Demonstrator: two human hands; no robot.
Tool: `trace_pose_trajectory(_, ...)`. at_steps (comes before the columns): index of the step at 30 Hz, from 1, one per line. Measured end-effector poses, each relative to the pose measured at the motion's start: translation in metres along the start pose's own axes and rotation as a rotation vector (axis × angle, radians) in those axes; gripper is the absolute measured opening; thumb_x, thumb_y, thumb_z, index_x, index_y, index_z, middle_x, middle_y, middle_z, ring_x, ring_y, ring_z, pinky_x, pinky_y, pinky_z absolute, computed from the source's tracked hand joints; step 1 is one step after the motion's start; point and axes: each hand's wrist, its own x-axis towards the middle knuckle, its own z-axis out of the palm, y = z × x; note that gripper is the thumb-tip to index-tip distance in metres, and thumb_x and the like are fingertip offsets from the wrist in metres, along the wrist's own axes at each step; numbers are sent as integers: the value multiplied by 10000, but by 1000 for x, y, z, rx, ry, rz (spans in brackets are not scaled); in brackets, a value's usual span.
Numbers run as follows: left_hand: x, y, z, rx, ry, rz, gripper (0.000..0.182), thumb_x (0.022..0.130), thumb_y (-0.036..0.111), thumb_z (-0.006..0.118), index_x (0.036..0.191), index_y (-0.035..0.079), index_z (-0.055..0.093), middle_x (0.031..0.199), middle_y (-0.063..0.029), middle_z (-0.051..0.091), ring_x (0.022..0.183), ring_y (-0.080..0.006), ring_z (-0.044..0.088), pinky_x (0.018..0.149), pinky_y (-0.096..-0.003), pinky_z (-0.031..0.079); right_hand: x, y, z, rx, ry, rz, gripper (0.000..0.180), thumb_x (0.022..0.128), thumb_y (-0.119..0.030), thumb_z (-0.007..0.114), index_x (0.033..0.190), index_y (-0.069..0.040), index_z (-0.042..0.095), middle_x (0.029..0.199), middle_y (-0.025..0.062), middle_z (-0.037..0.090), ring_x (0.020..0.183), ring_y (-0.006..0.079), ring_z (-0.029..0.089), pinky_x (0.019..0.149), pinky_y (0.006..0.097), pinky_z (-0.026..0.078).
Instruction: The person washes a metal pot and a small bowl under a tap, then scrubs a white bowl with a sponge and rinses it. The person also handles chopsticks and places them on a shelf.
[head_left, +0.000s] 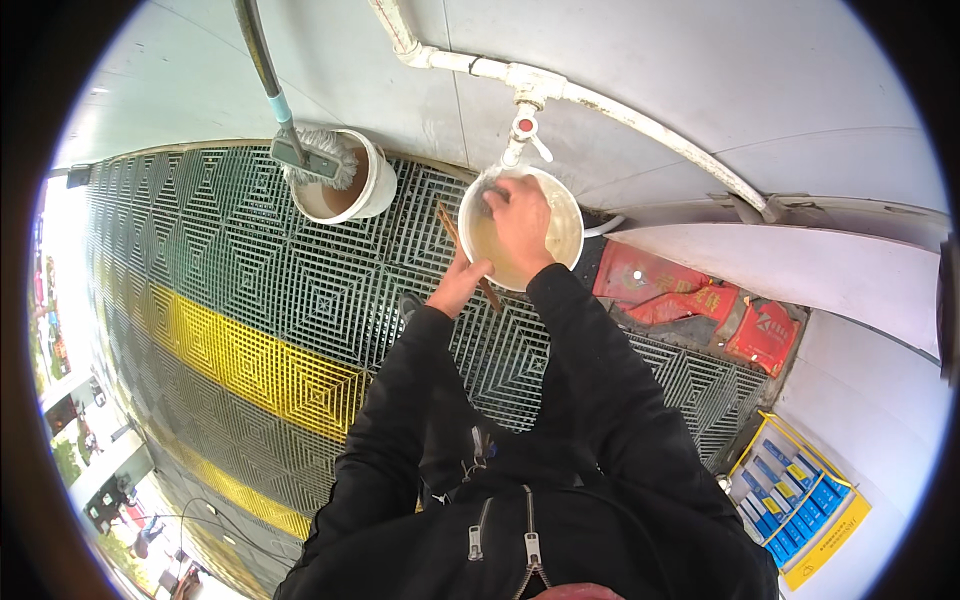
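Observation:
A white plastic bucket (576, 225) with cloudy yellowish water stands under a wall tap (525, 126) with a red-centred handle. My right hand (521, 217) is inside it, fingers curled on a grey, wet, fuzzy wad (491, 196) near the far-left wall; its exact kind cannot be told. At the near-left rim, my left hand (461, 283) grips the bucket with the thumb over the edge. A thin brown stick-like piece (491, 296) runs past that hand, outside the bucket; whether the hand touches it is unclear.
Left of the bucket, a mop (309, 157) with a grey fringe rests on a second white bucket (384, 187) of brown water. White pipes (637, 120) cross the wall. Plastic grating (322, 300) covers the floor. Red bags (675, 289) and a yellow rack (832, 540) of blue boxes are at right.

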Motion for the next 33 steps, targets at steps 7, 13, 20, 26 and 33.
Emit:
trace_pose_trajectory(7, -9, 4, 0, -71, -10, -70, 829, 872, 159, 597, 1585, 53, 188, 1420, -120, 474, 1231, -227, 477, 1036, -343, 406, 1, 0, 9, -184, -200, 52, 241, 860, -261, 724, 1028, -89, 705, 983, 158, 638, 867, 369, 662, 769, 460, 531)
trace_pose_trajectory(13, -8, 11, -11, -119, -25, -56, 770, 973, 279, 598, 1583, 61, 181, 1448, -152, 453, 1288, -251, 472, 952, -344, 513, -13, 9, 2, -49, -474, -59, 230, 878, -226, 676, 1072, -111, 712, 1035, 147, 660, 957, 366, 652, 828, 456, 522)
trace_pose_trajectory(20, -14, 16, -14, -92, 75, 94, 770, 1005, 443, 592, 1573, 74, 225, 1466, -161, 445, 1309, -256, 463, 920, -354, 539, -31, 20, -49, -297, -774, -402, 212, 837, -104, 600, 999, -105, 738, 1036, 116, 669, 975, 362, 636, 874, 469, 504)
trace_pose_trajectory(26, -19, 33, -16, -77, 171, -1, 748, 1024, 443, 560, 1583, 81, 219, 1486, -155, 436, 1343, -252, 429, 1067, -377, 410, -53, -3, -45, -64, -680, -410, 339, 819, -200, 666, 1127, -58, 651, 1128, 178, 617, 987, 393, 604, 898, 497, 492)
trace_pose_trajectory(33, -15, 30, -42, -41, 290, 93, 578, 1019, 344, 567, 1468, 39, 368, 1285, -127, 602, 1087, -203, 628, 846, -372, 550, -50, 24, -44, -392, -587, -690, 278, 778, -84, 643, 1054, -76, 668, 1179, 134, 591, 1125, 356, 565, 982, 451, 471)
